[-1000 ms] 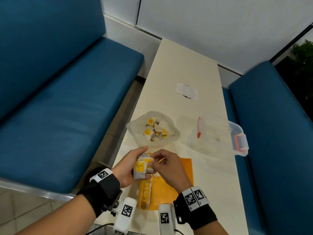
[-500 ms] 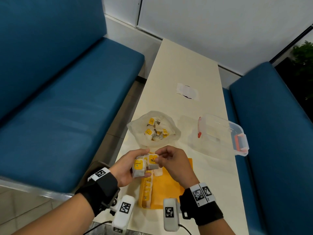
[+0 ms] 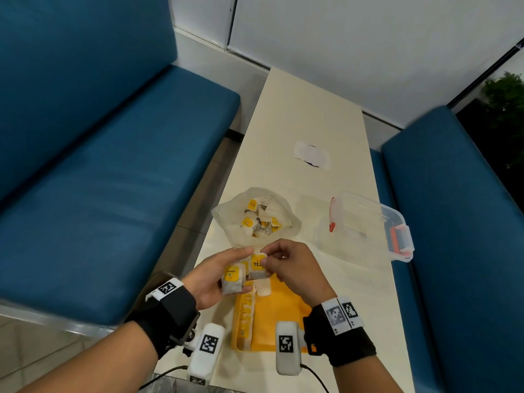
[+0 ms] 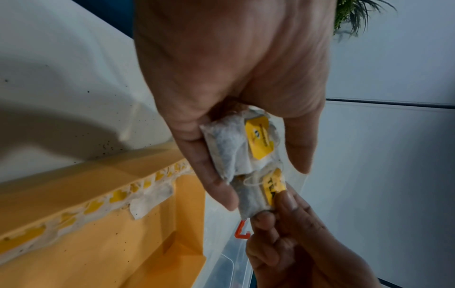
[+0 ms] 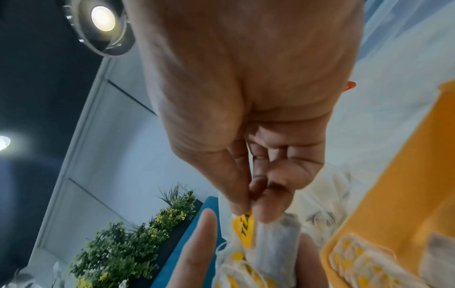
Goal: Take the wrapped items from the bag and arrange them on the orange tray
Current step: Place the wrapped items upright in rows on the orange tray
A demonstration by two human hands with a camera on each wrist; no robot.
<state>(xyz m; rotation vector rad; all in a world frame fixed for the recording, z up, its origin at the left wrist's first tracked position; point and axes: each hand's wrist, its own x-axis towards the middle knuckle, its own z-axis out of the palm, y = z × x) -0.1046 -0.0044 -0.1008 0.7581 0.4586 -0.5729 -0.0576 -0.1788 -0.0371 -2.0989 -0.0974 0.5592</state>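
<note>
Progress: partial. One row of wrapped items [image 3: 246, 316] lines the left edge of the orange tray [image 3: 286, 316]; the rest of the tray is bare. My left hand [image 3: 215, 276] grips a small bunch [image 3: 234, 280]; my right hand [image 3: 292, 268] pinches one item [image 3: 257, 267] from it, above the tray's far edge. The bag [image 3: 255, 219], beyond the tray on the surface [image 3: 306, 114], holds many more.
</note>
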